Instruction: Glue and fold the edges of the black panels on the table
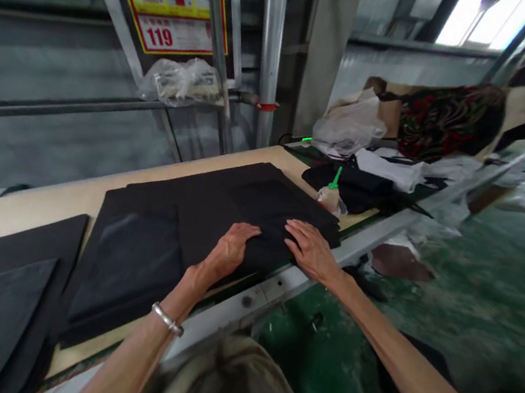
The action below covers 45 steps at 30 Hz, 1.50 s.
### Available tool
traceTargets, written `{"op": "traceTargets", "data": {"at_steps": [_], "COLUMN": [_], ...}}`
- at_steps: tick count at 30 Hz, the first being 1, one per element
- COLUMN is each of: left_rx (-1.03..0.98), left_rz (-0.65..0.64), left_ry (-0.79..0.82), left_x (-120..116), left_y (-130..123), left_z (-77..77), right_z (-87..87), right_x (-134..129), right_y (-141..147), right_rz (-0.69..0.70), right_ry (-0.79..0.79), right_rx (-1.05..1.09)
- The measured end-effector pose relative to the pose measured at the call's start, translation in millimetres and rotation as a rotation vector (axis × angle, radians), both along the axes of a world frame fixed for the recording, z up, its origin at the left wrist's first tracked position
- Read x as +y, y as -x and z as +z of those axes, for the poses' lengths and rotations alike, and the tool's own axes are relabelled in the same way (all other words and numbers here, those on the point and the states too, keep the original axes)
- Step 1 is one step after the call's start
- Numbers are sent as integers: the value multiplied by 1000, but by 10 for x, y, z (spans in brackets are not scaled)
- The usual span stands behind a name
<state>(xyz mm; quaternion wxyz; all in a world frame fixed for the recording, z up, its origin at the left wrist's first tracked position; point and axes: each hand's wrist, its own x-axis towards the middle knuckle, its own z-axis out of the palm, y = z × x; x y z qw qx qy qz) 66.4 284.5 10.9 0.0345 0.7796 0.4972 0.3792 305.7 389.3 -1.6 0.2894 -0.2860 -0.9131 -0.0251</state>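
Pale wooden tabletop (pixel 61 199). On black fabric sheet (pixel 272 214): right hand (pixel 314 251), grip open; left hand (pixel 229 250), grip curled, can't tell if pinching.

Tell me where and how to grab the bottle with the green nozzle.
Best grip the pale body of the bottle around its sides, below the green nozzle, which looks too slender for a firm hold. Come from the near side with the right hand, the closer one: the bottle stands roughly upright, and bunched black cloth crowds its far side.
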Motion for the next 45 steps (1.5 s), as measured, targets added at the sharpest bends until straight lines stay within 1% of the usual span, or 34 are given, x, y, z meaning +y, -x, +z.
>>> {"op": "traceTargets", "data": {"at_steps": [5, 12, 19, 25, 27, 30, 33, 35, 37, 39, 41, 43, 45], "left_rx": [-13, -14, -4, 31, 36, 35, 30, 30, 36, 44, 47, 42, 44], "left_rz": [3, 7, -5, 7, 7, 4, 1, -3, 2, 3, -3, 28, 119], "left_ry": [-9, -26, -9, 10, 6, -5, -12, -13, -18, -53, -92, -113, -103], "left_x": [-11, -24, -57, -61, -69, -85, -91, -80, -60, -41, -26, -4, 58], "left_y": [12, -12, -42, -62, -73, -90, -106, -111, -108, -93, -67, -39, -35], "left_z": [-14, -36, -14, 10, 23, 47, 55, 39, 6, -25, -26, 28, 134], "right_z": [10, -27, -26, -45, -12, 133, 317, 380, 366, 299, 224, 177, 164], "right_x": [-8, 19, 32, 14, 20, 19, -14, -35, -34, -12, 16, 37, 46], "right_y": [34, 17, -2, 4, 8, 63, 214, 351, 474, 550, 572, 559, 540], "right_rz": [1, 13, 23, -5, -21, -63, -101, -96, -106, -132, -146, -132, -124], "right_ry": [-3, -17, -33, -36, -21, -1, -14, 4, 60, 127, 175, 204, 223], "right_rx": [-16, 4, 15, 22, 35, 32, 6, -44, -137, -243, -300, -324, -330]}}
